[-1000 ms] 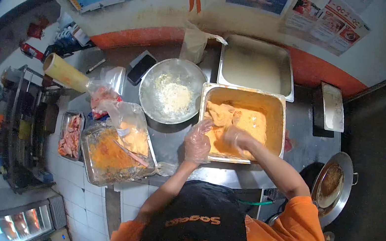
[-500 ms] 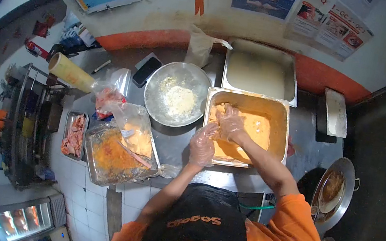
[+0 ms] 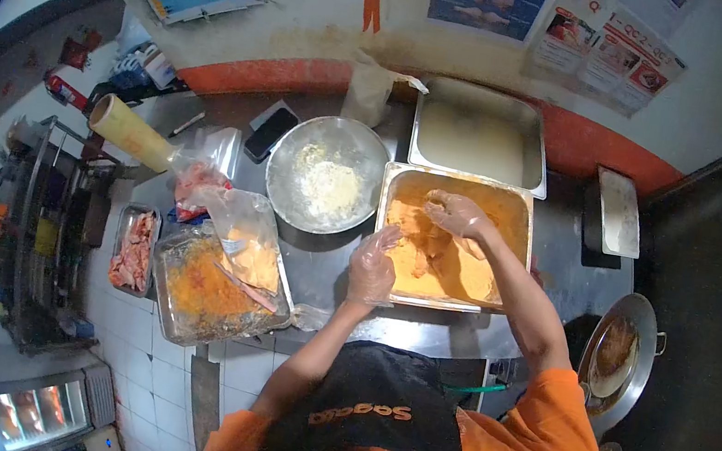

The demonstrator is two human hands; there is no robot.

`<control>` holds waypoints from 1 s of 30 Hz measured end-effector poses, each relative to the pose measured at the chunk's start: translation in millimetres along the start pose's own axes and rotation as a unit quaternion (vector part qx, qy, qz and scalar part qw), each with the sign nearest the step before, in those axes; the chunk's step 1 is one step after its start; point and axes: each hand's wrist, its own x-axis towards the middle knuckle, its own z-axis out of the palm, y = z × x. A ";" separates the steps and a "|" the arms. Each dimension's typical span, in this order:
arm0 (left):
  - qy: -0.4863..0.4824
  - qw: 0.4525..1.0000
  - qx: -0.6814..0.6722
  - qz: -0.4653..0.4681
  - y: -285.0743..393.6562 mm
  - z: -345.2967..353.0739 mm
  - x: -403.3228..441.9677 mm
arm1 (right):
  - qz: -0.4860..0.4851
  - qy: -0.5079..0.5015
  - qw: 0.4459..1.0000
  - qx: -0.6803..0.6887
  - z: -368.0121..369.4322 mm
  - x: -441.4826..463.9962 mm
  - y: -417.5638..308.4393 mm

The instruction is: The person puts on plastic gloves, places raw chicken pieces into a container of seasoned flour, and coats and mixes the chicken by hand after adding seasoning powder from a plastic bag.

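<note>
Both hands wear clear plastic gloves. A deep metal pan [image 3: 515, 300] of orange, flour-like coating [image 3: 476, 280] stands before me. Above the pan's left middle is my right hand [image 3: 458, 214], loosely cupped, fingers apart, coating stuck on the fingertips; I see nothing held in it. Below it, coated lumps that look like meat pieces [image 3: 428, 247] lie in the coating. My left hand [image 3: 373, 267] is at the pan's left rim, fingers stretched out; whether it presses on the rim I cannot tell.
Behind the pan stands another metal pan [image 3: 526, 171] of cloudy liquid. A round bowl [image 3: 277, 177] of pale flour is to the left, near a phone [image 3: 272, 136]. Further left are an orange-smeared tray [image 3: 205, 333] and a tray of raw meat [image 3: 132, 261]. A wok [image 3: 639, 361] sits right.
My right hand has lifted out of the coating and moved slightly right. Coated lumps now show under it. My left hand stays by the left rim, its fingers straighter.
</note>
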 end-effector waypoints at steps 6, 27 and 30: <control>0.001 1.000 -0.016 -0.006 -3.9 0.2 -0.3 | 0.169 -0.146 0.966 -0.131 17.3 -44.0 -47.3; 0.003 1.000 0.012 -0.024 0.6 2.1 -3.8 | 0.009 0.055 0.980 -0.193 66.0 17.1 -45.2; -0.005 1.000 0.003 -0.014 7.6 1.3 0.6 | 0.007 0.020 0.979 -0.202 50.9 14.0 -44.4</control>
